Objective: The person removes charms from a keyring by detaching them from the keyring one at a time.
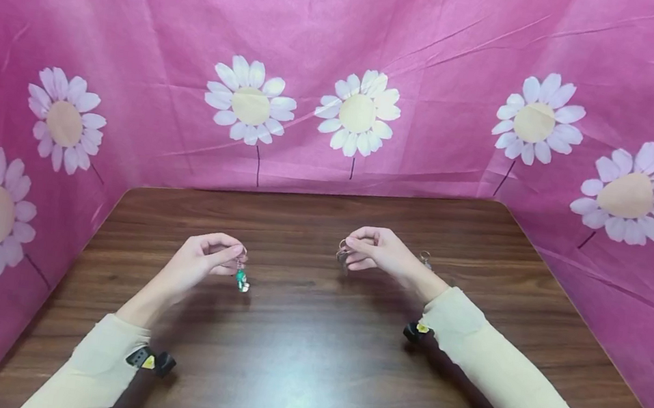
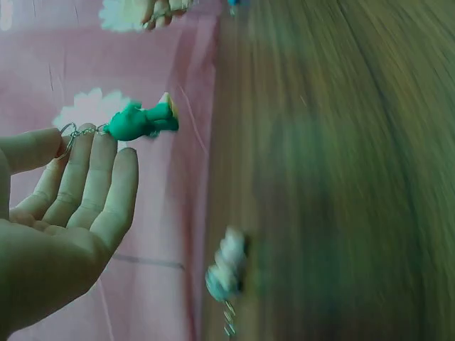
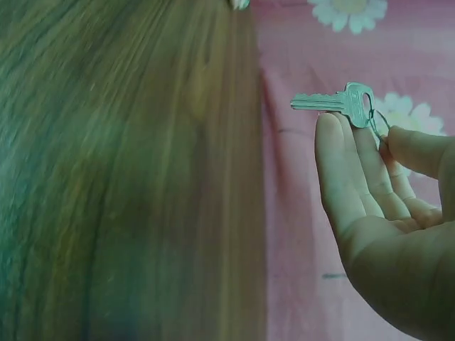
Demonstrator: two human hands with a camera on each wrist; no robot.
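Note:
My left hand (image 1: 202,260) pinches the ring of a keychain (image 1: 242,278) between thumb and finger. A small green figure (image 2: 142,121) hangs from its short chain, above the table. My right hand (image 1: 385,256) pinches a thin metal ring (image 3: 382,126), and a silver key (image 3: 334,103) hangs from it, also off the table. In the left wrist view a blurred whitish and teal figure (image 2: 227,266) with a chain lies on the table. Just behind my right wrist, a small item with a ring (image 1: 426,260) is partly hidden in the head view.
The brown wood-grain table (image 1: 295,351) reaches back to a pink cloth (image 1: 326,18) printed with white daisies, which stands round the back and both sides. Small black devices (image 1: 160,362) are strapped at both wrists.

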